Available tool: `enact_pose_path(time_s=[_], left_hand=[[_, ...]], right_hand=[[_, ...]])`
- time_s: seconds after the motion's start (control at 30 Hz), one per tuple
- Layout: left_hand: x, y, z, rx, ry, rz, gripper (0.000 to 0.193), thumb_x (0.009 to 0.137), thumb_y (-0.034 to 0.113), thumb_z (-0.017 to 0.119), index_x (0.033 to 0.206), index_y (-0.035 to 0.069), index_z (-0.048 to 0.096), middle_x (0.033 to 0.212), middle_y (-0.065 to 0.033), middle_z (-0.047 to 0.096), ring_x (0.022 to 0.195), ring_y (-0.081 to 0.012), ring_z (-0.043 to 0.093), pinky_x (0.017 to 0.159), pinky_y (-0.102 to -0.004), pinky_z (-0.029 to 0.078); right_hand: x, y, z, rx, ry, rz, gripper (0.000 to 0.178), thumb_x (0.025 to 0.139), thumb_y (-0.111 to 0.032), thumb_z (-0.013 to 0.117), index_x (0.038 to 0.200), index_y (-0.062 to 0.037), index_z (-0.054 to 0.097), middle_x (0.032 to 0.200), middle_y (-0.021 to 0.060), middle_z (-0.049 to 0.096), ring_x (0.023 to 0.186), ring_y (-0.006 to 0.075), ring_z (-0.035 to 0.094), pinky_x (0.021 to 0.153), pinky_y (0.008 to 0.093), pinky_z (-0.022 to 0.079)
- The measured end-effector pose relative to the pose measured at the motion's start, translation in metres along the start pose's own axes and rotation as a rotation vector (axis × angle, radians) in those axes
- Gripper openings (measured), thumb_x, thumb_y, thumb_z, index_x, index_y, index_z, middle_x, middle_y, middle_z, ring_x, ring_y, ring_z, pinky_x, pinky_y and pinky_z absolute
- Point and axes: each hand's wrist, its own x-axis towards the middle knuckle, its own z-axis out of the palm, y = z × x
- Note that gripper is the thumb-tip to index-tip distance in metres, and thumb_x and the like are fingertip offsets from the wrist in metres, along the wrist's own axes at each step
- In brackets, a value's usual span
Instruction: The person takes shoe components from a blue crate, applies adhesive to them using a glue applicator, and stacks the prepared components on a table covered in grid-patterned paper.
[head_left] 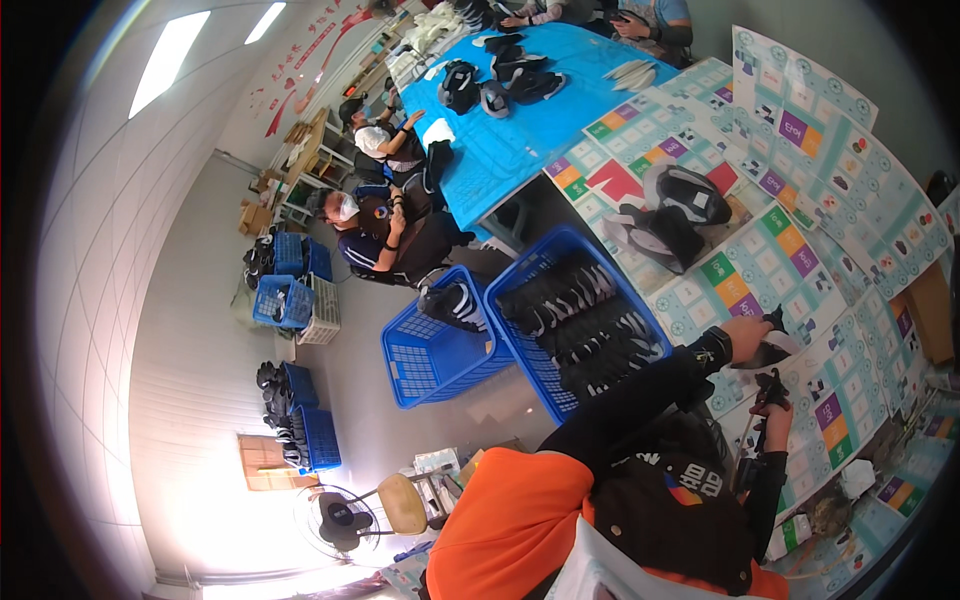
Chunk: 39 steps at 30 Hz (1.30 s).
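Observation:
My left hand [745,338], at the end of a black sleeve, is closed on a grey and black shoe piece [775,349] just above the patterned table covering. Beside it my right hand [776,424] is closed round a small dark thing [771,388], whose kind I cannot make out. The two hands are close together. Farther up the table lie grey and black shoe uppers [685,195], apart from my hands. Next to my left arm stands a blue basket [507,345] holding rows of black and grey shoe pieces [575,320].
A second blue basket [410,365] stands beside the first, with shoe pieces at one end. A blue-covered table [520,135] carries more dark uppers. Two seated people [385,225] are at its left, others at its far end. A stool [402,503] and fan [340,520] stand lower left.

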Motion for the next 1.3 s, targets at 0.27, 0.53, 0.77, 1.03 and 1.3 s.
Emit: enact_pose_path(time_s=[0.27, 0.53, 0.77, 1.03, 1.3], left_hand=[[0.002, 0.0, 0.001, 0.02, -0.018, -0.013, 0.04, 0.087, 0.009, 0.058, 0.127, 0.003, 0.064, 0.109, -0.0201, 0.07, 0.101, -0.0403, 0.068, 0.085, -0.0486, 0.055], [0.002, 0.016, 0.003, -0.019, -0.011, 0.019, 0.035, 0.085, 0.009, 0.061, 0.12, 0.005, 0.064, 0.111, -0.0218, 0.07, 0.103, -0.0415, 0.068, 0.089, -0.0493, 0.055], [0.004, -0.001, -0.013, 0.012, -0.04, -0.028, 0.047, 0.087, 0.008, 0.06, 0.135, 0.006, 0.06, 0.111, -0.0252, 0.07, 0.097, -0.0434, 0.069, 0.083, -0.0507, 0.056], [0.013, 0.017, -0.008, 0.096, -0.068, 0.05, 0.046, 0.091, 0.008, 0.059, 0.136, 0.007, 0.059, 0.121, -0.0223, 0.067, 0.105, -0.0444, 0.066, 0.089, -0.0532, 0.054], [0.011, 0.018, -0.004, 0.084, -0.062, 0.066, 0.047, 0.09, 0.007, 0.06, 0.137, 0.007, 0.058, 0.124, -0.0219, 0.067, 0.107, -0.0439, 0.066, 0.091, -0.0521, 0.055]], right_hand=[[0.003, 0.003, -0.001, 0.013, 0.007, -0.006, 0.027, 0.076, -0.007, 0.053, 0.099, -0.0001, 0.065, 0.077, 0.0054, 0.069, 0.071, 0.0185, 0.072, 0.044, 0.0289, 0.045], [-0.008, 0.004, -0.007, -0.008, 0.029, -0.035, 0.026, 0.075, -0.007, 0.055, 0.096, -0.0013, 0.068, 0.077, 0.0072, 0.07, 0.072, 0.0191, 0.072, 0.043, 0.0314, 0.047], [0.013, 0.017, 0.003, -0.077, 0.041, -0.123, 0.029, 0.08, -0.013, 0.061, 0.106, -0.0014, 0.07, 0.072, 0.005, 0.067, 0.057, 0.0148, 0.061, 0.049, 0.0317, 0.05], [-0.011, 0.002, 0.007, -0.235, 0.144, -0.075, 0.025, 0.083, -0.014, 0.061, 0.1, 0.0012, 0.071, 0.072, 0.0144, 0.069, 0.056, 0.0227, 0.066, 0.056, 0.0365, 0.052], [-0.014, 0.007, 0.009, -0.168, 0.097, -0.044, 0.027, 0.083, -0.013, 0.061, 0.099, 0.0061, 0.07, 0.066, 0.0137, 0.067, 0.055, 0.0223, 0.065, 0.056, 0.036, 0.05]])
